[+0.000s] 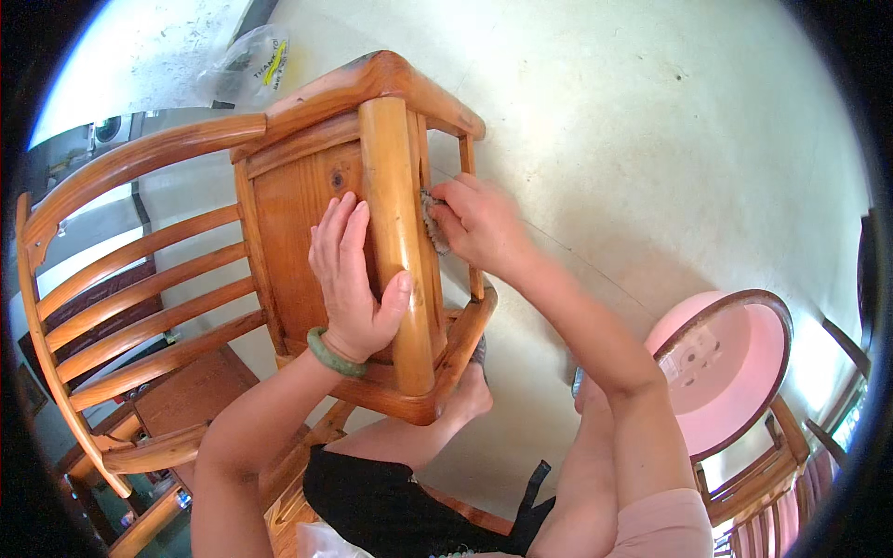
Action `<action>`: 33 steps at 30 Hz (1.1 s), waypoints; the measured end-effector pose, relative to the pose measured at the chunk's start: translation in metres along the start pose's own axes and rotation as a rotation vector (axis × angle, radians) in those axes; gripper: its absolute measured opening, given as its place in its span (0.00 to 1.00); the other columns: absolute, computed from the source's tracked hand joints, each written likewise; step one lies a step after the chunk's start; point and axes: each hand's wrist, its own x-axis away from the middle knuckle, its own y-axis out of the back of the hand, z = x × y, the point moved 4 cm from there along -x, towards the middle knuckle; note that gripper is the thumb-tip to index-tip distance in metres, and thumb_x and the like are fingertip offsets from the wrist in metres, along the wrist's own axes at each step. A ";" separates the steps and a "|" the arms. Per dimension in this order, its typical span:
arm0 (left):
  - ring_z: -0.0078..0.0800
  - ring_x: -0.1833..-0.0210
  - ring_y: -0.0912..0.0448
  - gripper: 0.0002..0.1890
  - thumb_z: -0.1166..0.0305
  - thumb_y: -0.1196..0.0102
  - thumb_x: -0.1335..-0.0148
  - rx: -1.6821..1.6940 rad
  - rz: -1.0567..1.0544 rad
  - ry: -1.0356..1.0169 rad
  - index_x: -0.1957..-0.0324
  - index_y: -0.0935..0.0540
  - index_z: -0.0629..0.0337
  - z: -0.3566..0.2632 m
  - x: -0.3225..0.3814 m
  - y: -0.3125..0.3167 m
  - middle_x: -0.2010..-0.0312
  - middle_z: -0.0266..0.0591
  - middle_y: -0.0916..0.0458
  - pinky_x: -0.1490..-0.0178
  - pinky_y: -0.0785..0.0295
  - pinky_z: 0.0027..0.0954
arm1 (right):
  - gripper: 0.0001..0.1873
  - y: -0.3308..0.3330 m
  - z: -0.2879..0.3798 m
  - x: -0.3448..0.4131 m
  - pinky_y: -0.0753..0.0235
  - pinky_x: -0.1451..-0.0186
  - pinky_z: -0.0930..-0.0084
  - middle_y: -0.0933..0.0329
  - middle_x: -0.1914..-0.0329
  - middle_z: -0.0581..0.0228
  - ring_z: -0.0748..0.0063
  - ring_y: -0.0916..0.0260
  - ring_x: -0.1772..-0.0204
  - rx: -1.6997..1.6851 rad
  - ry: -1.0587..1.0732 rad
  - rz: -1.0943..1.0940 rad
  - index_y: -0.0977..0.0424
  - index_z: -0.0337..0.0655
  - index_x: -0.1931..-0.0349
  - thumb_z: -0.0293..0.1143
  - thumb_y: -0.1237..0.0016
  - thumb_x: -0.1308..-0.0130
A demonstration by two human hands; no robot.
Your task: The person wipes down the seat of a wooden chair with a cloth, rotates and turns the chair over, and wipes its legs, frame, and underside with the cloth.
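In front of me is a varnished wooden chair, its slatted back to the left. My left hand lies against the seat panel, thumb over the rounded front rail; a green bangle circles that wrist. In my right hand is a bunched grey cloth, pinched in the fingers. It presses on the side of the chair just under the front rail, beside the leg bars. Part of the cloth is hidden by my fingers.
A pink plastic basin with water in it stands to my right, by another wooden chair. A clear plastic bag with printing lies beyond the chair. A brown tabletop shows behind the slats. My feet are on the pale floor.
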 end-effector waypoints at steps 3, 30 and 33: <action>0.50 0.37 0.47 0.32 0.56 0.59 0.43 -0.024 0.027 -0.006 0.42 0.42 0.71 -0.003 -0.001 -0.002 0.41 0.58 0.44 0.35 0.57 0.44 | 0.07 -0.002 -0.007 -0.023 0.31 0.65 0.64 0.28 0.72 0.51 0.51 0.31 0.67 0.006 -0.044 0.011 0.29 0.35 0.69 0.28 0.56 0.47; 0.51 0.37 0.47 0.34 0.56 0.55 0.47 0.022 0.008 0.016 0.42 0.42 0.70 0.000 -0.003 -0.005 0.42 0.58 0.44 0.37 0.59 0.49 | 0.14 -0.020 -0.026 -0.033 0.34 0.69 0.74 0.29 0.78 0.62 0.73 0.33 0.73 -0.493 -0.728 0.027 0.26 0.30 0.73 0.36 0.54 0.50; 0.51 0.38 0.46 0.33 0.57 0.55 0.47 0.047 -0.007 0.008 0.43 0.41 0.71 0.002 -0.002 -0.006 0.42 0.58 0.43 0.37 0.58 0.49 | 0.17 -0.027 -0.033 -0.023 0.30 0.63 0.65 0.28 0.79 0.44 0.56 0.27 0.70 -0.607 -0.750 -0.027 0.26 0.28 0.78 0.38 0.53 0.55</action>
